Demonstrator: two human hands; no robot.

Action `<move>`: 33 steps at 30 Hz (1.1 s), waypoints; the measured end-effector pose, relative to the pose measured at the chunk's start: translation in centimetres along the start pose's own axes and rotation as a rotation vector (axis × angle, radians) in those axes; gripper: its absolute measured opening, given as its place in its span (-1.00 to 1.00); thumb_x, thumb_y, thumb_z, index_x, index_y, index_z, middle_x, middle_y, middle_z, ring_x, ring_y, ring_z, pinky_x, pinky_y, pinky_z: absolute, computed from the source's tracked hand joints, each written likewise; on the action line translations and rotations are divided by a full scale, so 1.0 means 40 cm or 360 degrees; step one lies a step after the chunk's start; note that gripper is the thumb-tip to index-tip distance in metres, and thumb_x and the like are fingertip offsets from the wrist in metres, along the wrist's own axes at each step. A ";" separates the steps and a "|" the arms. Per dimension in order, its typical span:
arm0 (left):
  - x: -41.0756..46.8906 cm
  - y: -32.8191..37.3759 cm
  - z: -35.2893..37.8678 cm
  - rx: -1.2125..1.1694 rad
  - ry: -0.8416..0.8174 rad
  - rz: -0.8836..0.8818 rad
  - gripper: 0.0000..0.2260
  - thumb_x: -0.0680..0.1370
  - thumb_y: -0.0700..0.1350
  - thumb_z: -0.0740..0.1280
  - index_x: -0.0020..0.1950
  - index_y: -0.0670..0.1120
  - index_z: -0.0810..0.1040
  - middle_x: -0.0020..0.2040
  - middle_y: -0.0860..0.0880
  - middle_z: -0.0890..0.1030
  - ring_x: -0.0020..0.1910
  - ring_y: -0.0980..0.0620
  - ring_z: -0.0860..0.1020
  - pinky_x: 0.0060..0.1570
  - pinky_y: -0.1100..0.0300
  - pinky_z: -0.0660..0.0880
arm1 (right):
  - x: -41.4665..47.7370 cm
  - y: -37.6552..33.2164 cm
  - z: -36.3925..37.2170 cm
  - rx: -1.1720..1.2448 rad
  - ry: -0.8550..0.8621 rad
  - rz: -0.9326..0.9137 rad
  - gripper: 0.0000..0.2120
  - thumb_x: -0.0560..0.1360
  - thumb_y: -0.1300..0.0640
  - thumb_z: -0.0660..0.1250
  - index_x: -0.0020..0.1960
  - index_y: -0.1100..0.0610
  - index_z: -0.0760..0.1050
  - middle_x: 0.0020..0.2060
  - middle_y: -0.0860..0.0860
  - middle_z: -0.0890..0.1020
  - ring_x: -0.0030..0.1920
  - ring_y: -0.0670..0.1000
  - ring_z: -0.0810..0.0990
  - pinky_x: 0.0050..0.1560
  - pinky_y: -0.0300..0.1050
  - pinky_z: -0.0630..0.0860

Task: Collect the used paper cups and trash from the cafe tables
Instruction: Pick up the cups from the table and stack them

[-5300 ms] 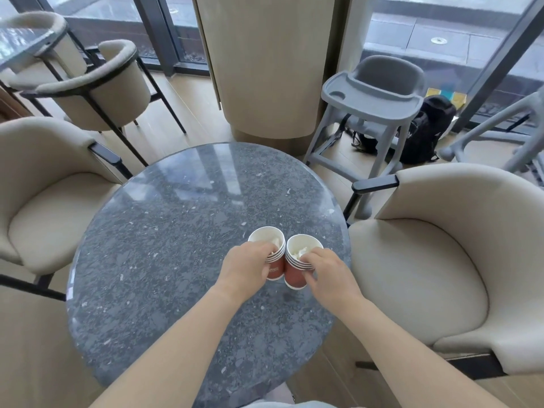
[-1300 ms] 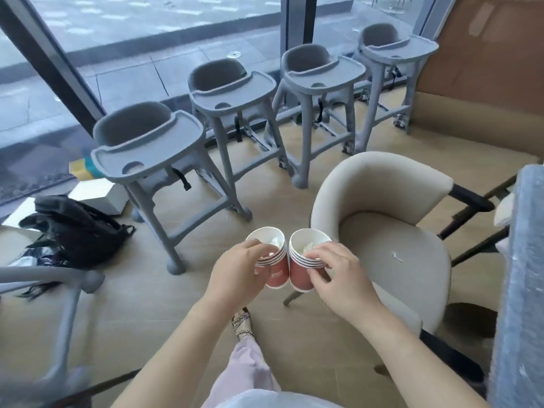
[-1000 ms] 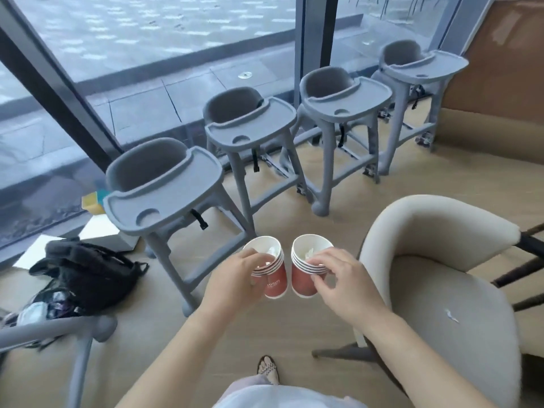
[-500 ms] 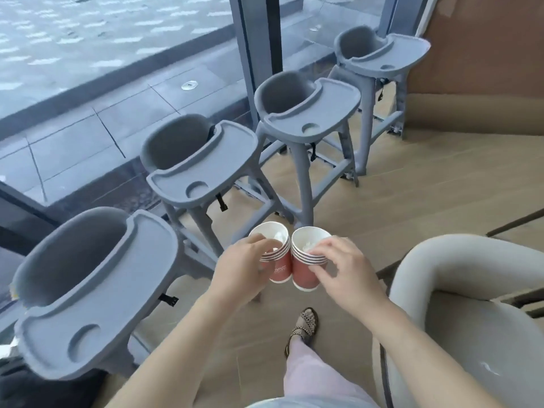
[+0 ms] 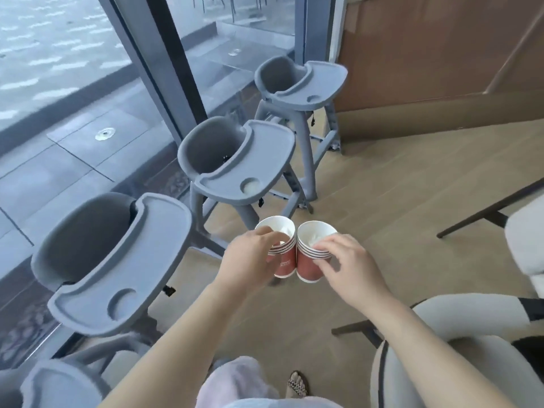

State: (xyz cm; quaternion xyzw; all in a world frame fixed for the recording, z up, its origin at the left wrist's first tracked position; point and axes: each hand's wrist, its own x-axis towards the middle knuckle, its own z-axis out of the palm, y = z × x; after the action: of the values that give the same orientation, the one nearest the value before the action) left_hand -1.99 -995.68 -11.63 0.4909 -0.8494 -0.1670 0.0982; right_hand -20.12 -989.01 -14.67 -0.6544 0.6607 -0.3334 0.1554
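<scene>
Ahead: open wooden floor [image 5: 382, 178], high chairs [image 5: 244, 172] along its left edge, armchair [image 5: 441, 363] at right.
Left hand [image 5: 247, 260]: fingers [image 5: 265, 232] curled round left cup stack [image 5: 284, 265].
Right hand [image 5: 350, 266]: fingertips [image 5: 319, 245] pinching right cup stack [image 5: 306, 266]; stacks touching, mid-air.

1. Left hand [image 5: 250, 260], right hand [image 5: 350, 266] and both forearms [image 5: 182, 328] are bare.
2. Trouser leg [image 5: 235, 381]: pale lilac, loose soft fabric.
3. Sandal [image 5: 297, 384]: open-toed, with a black-and-white woven strap.
4. Top [image 5: 259, 404]: pale bluish-white strip at the lower edge.
</scene>
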 end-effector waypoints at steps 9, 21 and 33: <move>0.342 0.013 0.040 -0.0092 -0.0066 0.0336 -0.67 0.40 -0.15 0.34 0.13 0.10 0.56 0.03 0.08 0.58 -0.03 -0.03 0.55 -0.18 0.09 0.50 | 0.204 0.142 -0.052 -0.0158 0.0212 0.0228 -0.81 0.33 0.30 0.45 -0.07 0.15 0.60 -0.11 -0.02 0.64 -0.06 0.07 0.56 -0.05 -0.16 0.45; 0.863 0.072 0.020 -0.0069 -0.0143 0.0877 -0.68 0.38 -0.17 0.31 0.10 0.08 0.57 -0.02 0.07 0.60 -0.14 -0.03 0.57 -0.25 0.18 0.44 | 0.530 0.314 -0.140 -0.0311 0.0598 0.0532 -0.80 0.34 0.27 0.46 -0.06 0.09 0.59 -0.10 -0.07 0.62 -0.05 0.03 0.57 -0.05 -0.19 0.43; 1.140 0.279 0.125 -0.0123 -0.0369 0.1306 -0.73 0.41 -0.15 0.31 0.08 0.07 0.58 -0.08 0.05 0.59 -0.13 -0.05 0.55 -0.23 0.15 0.46 | 0.577 0.495 -0.262 -0.0433 0.0844 0.0883 -0.85 0.38 0.25 0.42 -0.07 0.09 0.55 -0.06 -0.10 0.55 -0.02 -0.02 0.52 -0.02 -0.22 0.39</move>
State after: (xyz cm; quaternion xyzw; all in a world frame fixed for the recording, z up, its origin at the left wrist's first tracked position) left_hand -35.31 -1029.11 -11.89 0.0861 -0.9729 -0.1997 0.0787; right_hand -44.11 -1010.42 -14.44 -0.3573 0.8674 -0.3455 -0.0242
